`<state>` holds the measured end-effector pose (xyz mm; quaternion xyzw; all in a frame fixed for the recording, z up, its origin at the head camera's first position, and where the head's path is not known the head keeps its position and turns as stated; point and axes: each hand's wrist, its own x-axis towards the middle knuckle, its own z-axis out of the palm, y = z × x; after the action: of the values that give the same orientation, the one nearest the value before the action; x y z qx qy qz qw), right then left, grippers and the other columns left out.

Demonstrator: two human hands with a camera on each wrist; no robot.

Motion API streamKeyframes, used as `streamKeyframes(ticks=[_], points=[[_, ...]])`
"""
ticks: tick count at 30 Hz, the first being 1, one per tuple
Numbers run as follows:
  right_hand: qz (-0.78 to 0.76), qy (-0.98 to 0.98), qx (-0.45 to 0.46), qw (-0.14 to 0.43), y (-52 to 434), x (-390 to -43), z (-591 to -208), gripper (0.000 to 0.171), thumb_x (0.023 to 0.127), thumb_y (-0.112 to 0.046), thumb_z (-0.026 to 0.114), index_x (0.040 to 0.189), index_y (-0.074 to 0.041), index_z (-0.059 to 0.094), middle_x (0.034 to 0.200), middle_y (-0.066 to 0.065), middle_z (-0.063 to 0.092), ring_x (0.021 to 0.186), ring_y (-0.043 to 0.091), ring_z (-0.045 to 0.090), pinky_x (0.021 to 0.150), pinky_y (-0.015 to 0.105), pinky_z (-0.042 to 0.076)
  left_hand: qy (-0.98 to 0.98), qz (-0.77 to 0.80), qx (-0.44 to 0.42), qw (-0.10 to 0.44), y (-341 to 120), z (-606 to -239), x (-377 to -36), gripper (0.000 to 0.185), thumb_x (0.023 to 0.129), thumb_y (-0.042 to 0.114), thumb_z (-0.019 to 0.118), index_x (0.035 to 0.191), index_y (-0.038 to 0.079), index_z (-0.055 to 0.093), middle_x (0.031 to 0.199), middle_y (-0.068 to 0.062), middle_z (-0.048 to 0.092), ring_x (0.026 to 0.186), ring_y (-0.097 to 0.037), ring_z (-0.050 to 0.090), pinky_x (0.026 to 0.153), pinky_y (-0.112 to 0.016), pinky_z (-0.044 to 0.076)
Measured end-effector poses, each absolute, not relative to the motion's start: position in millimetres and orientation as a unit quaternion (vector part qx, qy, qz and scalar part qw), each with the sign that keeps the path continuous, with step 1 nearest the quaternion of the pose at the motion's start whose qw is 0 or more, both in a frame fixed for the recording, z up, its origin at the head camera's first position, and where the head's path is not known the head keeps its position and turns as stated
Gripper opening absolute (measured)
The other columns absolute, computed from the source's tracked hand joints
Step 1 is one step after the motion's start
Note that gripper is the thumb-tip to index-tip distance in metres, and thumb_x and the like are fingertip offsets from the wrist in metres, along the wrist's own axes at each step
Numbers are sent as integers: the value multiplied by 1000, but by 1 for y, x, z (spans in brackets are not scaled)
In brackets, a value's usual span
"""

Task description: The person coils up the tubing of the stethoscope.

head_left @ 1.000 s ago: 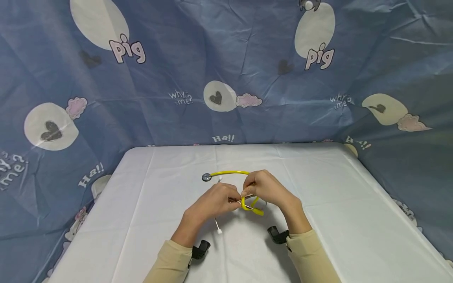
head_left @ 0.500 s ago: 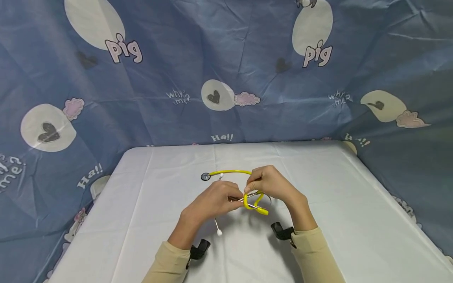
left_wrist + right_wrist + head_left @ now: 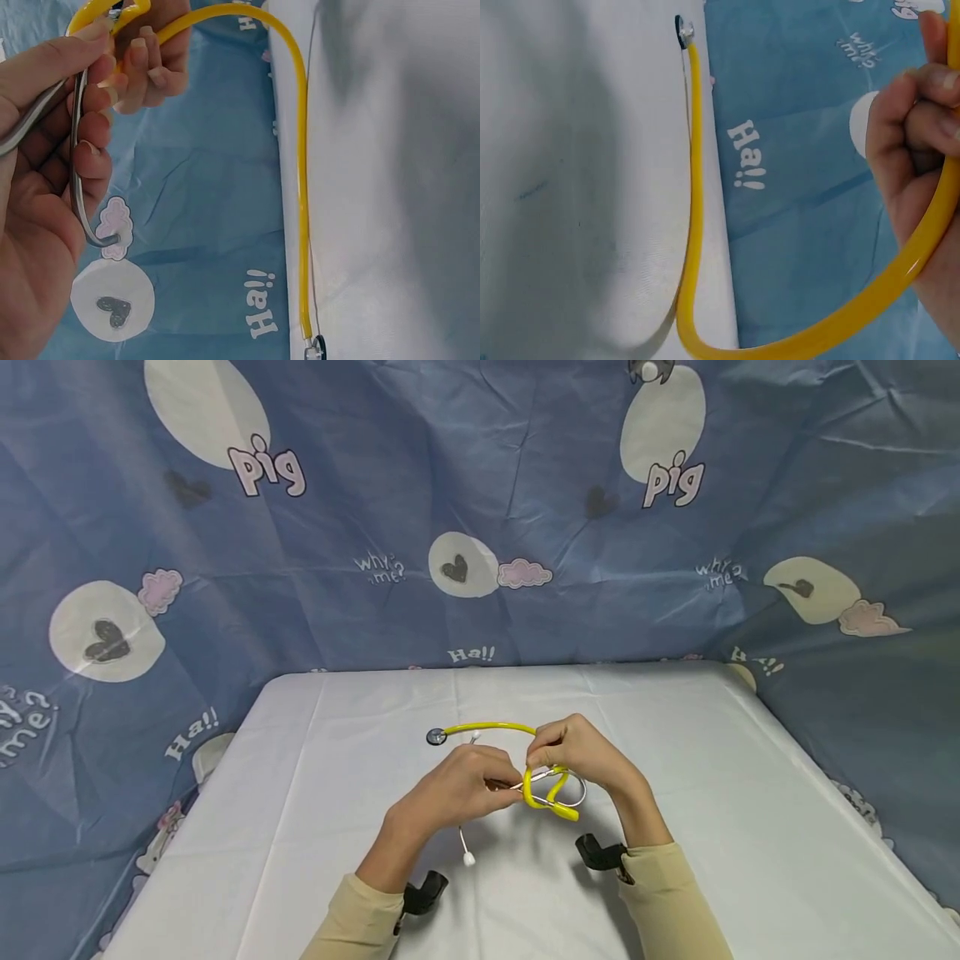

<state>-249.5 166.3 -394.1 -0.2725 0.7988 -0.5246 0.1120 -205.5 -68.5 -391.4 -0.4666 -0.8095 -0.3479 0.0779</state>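
One stethoscope point(image 3: 528, 789) was held over the surface point(image 3: 690, 768): left hand point(image 3: 467, 785) gripping its metal tubes point(image 3: 76, 150), right hand point(image 3: 581, 756) its yellow tubing point(image 3: 303, 150); chest piece point(image 3: 437, 737) lay at ten o'clock from them. Judged light, tubing pliable; stiff metal likely gave surer hold.

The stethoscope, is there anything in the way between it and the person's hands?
Nothing visible is. The left hand grips the metal ear tubes directly, and the right hand holds the yellow tube with bare fingers.
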Motion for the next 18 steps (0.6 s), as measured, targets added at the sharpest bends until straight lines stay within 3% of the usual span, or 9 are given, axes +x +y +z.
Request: streamKeyframes(ticks=[5,12,18], points=[[-585,742,-298,133,170,-254,-400,18,86,-14,76,87,4,76,75,-1,69,69,11,55,68,30,52,-809,-354,-463,78,-68,-388,-203,11,87,12,75,81,20,73,71,13,54,65,2,48,60,-12,42],[-628,702,-298,158,170,-257,-406,11,88,-13,73,84,-5,78,78,-2,70,72,10,58,68,28,53,-799,-356,-474,95,-67,-386,-203,7,87,14,76,83,19,73,73,12,57,67,3,49,60,-13,43],[-646,681,-295,180,166,-258,-414,13,91,-3,65,87,4,75,84,2,72,77,14,63,72,28,54,-804,-361,-461,100,-69,-388,-202,3,88,16,76,85,18,75,77,11,62,67,2,50,60,-13,43]])
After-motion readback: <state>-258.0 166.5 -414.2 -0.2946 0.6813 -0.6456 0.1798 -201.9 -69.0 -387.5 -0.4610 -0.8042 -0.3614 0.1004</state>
